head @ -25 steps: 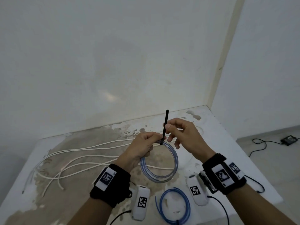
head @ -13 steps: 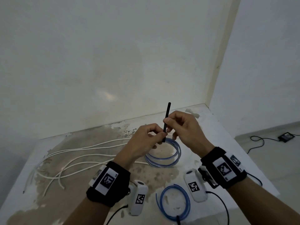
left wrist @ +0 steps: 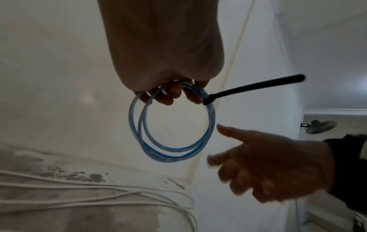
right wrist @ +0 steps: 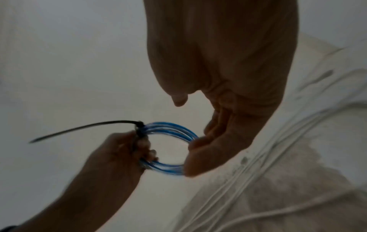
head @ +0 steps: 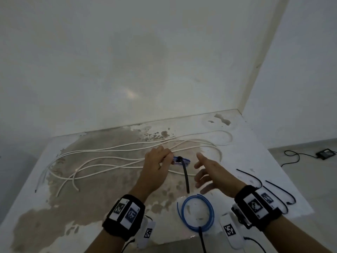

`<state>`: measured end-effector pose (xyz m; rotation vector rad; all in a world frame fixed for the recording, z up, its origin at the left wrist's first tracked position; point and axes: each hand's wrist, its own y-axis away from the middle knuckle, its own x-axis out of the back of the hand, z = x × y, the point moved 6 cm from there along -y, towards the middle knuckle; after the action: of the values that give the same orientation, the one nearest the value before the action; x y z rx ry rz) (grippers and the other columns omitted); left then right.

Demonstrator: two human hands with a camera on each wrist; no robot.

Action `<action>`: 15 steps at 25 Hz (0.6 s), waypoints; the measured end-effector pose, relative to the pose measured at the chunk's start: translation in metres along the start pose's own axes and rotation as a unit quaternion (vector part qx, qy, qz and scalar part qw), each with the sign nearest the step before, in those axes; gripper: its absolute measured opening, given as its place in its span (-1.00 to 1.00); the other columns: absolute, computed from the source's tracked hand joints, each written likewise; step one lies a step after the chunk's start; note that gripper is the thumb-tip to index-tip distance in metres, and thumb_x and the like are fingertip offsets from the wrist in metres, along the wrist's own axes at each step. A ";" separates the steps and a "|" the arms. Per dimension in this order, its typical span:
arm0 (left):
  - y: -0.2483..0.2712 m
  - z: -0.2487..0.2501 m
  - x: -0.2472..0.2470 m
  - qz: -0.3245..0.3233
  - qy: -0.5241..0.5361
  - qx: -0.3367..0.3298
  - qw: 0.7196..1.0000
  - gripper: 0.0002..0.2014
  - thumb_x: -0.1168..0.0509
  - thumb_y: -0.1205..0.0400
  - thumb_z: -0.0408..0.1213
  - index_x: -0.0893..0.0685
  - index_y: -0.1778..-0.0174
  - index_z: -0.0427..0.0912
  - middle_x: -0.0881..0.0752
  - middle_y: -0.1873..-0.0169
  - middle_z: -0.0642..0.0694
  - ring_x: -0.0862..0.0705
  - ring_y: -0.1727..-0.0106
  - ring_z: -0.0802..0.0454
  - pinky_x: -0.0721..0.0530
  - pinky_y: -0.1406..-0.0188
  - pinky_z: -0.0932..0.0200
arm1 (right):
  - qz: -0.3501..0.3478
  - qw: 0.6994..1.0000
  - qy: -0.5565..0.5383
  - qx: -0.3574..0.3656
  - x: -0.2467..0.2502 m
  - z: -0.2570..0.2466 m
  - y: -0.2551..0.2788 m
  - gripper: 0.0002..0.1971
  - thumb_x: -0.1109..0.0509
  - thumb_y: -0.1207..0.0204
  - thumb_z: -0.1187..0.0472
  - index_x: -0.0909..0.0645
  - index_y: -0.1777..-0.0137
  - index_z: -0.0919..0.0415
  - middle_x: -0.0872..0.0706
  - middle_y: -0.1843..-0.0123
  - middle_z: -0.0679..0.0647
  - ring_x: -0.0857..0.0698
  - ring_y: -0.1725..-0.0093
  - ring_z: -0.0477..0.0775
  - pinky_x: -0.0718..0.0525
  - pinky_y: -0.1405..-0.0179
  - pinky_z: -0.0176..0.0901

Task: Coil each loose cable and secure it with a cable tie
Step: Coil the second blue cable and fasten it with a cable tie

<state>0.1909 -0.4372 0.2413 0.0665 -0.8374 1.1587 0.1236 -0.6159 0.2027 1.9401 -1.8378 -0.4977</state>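
My left hand (head: 160,162) grips a small coil of blue cable (left wrist: 172,147) above the table; the coil (head: 182,161) shows edge-on in the head view. A black cable tie (head: 185,175) is cinched round the coil (right wrist: 170,130), its long tail (left wrist: 256,85) sticking out free. My right hand (head: 209,172) hovers just right of the coil with its fingers spread, holding nothing. A second blue coil (head: 196,214), tied with a black tie, lies on the table near my wrists. Loose white cables (head: 109,159) sprawl across the table's left and middle.
Several spare black cable ties (head: 264,189) lie by the table's right edge. The white table (head: 54,207) is stained brown and stands against a wall corner. A black cord and adapter (head: 326,153) lie on the floor to the right.
The right hand has let go of the tie's tail and opened. The left hand has lowered and tipped the coil forward; the tail that stood upright now points toward me.
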 end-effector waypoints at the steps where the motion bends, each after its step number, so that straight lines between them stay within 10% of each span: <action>1: 0.006 0.003 -0.002 -0.011 -0.013 -0.014 1.000 -0.73 -0.04 -0.69 -0.14 -0.52 0.30 0.03 -0.51 0.34 -0.01 -0.49 0.22 -0.01 -0.47 0.14 -0.05 | -0.015 0.999 -0.017 -0.049 -0.006 0.014 -0.004 -0.44 -0.21 -0.64 -0.32 -0.57 -0.22 0.21 -0.80 0.05 0.30 -0.82 0.19 0.22 -0.79 0.29 0.01; 5: 0.038 -0.006 -0.008 -0.016 0.002 0.005 1.000 -0.80 -0.19 -0.57 -0.17 -0.67 0.00 -0.06 -0.52 -0.02 -0.04 -0.51 -0.17 0.08 -0.44 -0.22 0.18 | -0.062 0.994 -0.080 -0.034 -0.030 0.023 -0.019 -0.74 -0.27 -0.75 0.17 -0.62 -0.31 0.29 -0.81 -0.03 0.24 -0.82 0.21 0.16 -0.77 0.31 -0.06; 8: 0.062 -0.065 -0.001 0.061 0.069 0.243 0.966 -0.54 -0.29 -0.67 -0.13 -0.45 -0.51 -0.04 -0.46 -0.44 -0.07 -0.49 -0.44 0.04 -0.46 -0.45 0.10 | -0.041 0.997 -0.071 0.007 -0.040 0.027 -0.028 -0.80 -0.29 -0.72 0.32 -0.60 -0.29 0.25 -0.82 0.01 0.19 -0.83 0.27 0.19 -0.80 0.34 -0.09; 11: 0.098 -0.099 -0.017 -0.027 0.232 0.416 0.879 -0.61 -0.19 -0.76 -0.17 -0.43 -0.52 -0.12 -0.72 -0.18 -0.14 -0.82 0.08 -0.08 -0.79 0.11 0.05 | -0.045 0.999 -0.019 -0.014 -0.060 0.048 -0.035 -0.76 -0.31 -0.70 0.34 -0.57 -0.33 0.24 -0.82 0.03 0.21 -0.83 0.32 0.20 -0.84 0.29 -0.05; 15: 0.132 -0.116 -0.024 -0.144 0.051 0.388 0.909 -0.75 -0.01 -0.81 -0.17 -0.50 -0.29 -0.14 -0.67 0.06 -0.07 -0.66 0.31 -0.03 -0.69 0.41 0.20 | -0.052 0.996 0.046 -0.056 -0.084 0.083 -0.042 -0.72 -0.35 -0.64 0.35 -0.56 -0.33 0.25 -0.82 0.00 0.29 -0.82 0.36 0.19 -0.87 0.24 -0.01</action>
<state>0.1421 -0.3458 0.0972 0.7571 -0.2172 1.1379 0.1102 -0.5355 0.1072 1.9562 -1.6247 -0.5230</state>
